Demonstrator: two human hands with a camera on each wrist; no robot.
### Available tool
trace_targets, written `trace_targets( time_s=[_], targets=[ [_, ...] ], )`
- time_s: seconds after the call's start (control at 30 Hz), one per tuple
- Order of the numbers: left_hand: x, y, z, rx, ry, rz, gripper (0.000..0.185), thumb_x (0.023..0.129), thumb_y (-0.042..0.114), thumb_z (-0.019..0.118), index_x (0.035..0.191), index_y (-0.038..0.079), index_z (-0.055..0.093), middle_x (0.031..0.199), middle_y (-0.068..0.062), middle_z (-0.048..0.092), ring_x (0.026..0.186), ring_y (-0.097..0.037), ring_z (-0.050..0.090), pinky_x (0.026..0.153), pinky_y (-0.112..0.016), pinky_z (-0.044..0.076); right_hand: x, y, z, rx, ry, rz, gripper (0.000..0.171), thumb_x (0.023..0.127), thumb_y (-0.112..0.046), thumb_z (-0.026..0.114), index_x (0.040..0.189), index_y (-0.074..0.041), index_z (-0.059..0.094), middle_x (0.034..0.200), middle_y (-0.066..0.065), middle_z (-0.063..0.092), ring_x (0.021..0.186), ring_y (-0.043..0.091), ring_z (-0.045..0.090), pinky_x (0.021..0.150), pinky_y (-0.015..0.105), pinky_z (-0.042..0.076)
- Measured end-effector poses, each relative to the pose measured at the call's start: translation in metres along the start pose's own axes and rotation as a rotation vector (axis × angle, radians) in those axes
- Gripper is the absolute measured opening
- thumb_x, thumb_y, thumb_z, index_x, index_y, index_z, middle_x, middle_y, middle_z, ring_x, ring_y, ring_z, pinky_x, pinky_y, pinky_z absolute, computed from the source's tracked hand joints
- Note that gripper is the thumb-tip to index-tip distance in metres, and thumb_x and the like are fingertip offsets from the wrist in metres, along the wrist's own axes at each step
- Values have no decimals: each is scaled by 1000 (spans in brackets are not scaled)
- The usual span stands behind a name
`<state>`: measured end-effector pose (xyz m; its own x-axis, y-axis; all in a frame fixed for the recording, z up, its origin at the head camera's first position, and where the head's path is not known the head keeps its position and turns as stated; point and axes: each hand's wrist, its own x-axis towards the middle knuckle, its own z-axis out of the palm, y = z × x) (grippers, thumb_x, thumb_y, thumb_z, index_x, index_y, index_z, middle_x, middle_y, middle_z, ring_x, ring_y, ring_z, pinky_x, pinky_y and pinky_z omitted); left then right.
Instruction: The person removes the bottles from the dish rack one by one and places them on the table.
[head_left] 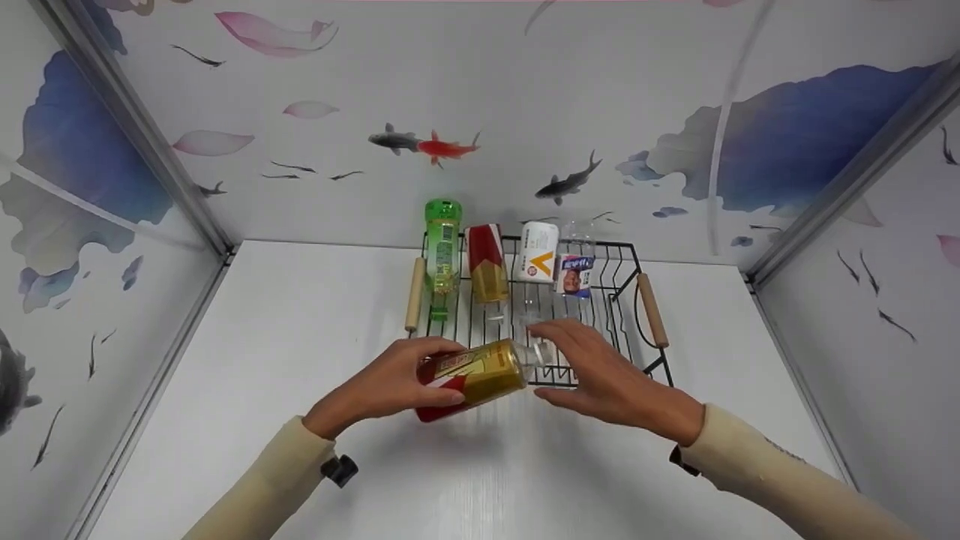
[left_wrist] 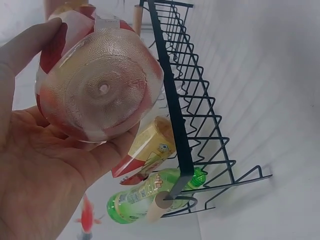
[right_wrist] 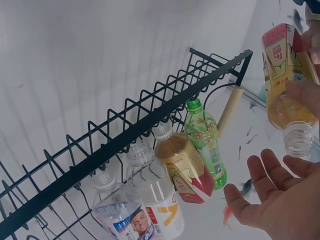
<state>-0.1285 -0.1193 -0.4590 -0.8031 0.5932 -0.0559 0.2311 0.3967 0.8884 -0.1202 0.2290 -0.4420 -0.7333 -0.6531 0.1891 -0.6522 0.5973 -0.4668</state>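
My left hand (head_left: 390,386) grips a red and gold labelled bottle (head_left: 472,375) on its side, just in front of the black wire rack (head_left: 645,262). From the left wrist view, the bottle's clear base (left_wrist: 100,85) rests in my palm. The bottle's open neck (right_wrist: 297,140) points toward my right hand (head_left: 600,371), which hovers open next to it with fingers spread and holds nothing. In the rack lie a green bottle (head_left: 442,251), a second red and gold bottle (head_left: 487,262), a white labelled bottle (head_left: 538,251) and a clear bottle with a blue label (head_left: 576,274).
The rack has wooden handles at its left (head_left: 413,294) and right (head_left: 652,309) and stands on a white table (head_left: 285,337). Walls with fish and petal prints close in the back and both sides.
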Motion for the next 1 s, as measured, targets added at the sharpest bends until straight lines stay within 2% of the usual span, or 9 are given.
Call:
trace_targets(
  time_s=[0.27,0.53,0.77,1.0],
  targets=[
    [-12,-8,-11,-96,121,-35,71,94,32,90,153,11,57,145,-9,61,126,-34,60,99,-48,64,1,12,2,-8,4,9,81,95,-29,91,161,-12,48,160,6,53,147,29,51,120,56,49],
    [-17,-17,-20,-94,237,7,75,95,25,89,159,13,53,148,-10,58,123,-35,63,97,-49,65,2,23,2,18,14,50,79,95,-27,91,160,-8,51,160,9,54,145,31,53,118,57,50],
    [-20,-27,-24,-72,379,26,75,95,20,89,159,13,51,148,-8,56,134,-31,54,104,-51,60,2,39,0,62,32,131,76,95,-26,91,158,-9,54,159,9,55,147,32,52,118,58,50],
    [-22,-35,-30,-98,485,35,75,95,16,88,159,11,49,151,-10,56,136,-33,56,110,-59,56,2,56,-5,48,58,172,73,94,-24,92,155,-5,56,156,13,57,146,34,54,118,59,49]
  ],
)
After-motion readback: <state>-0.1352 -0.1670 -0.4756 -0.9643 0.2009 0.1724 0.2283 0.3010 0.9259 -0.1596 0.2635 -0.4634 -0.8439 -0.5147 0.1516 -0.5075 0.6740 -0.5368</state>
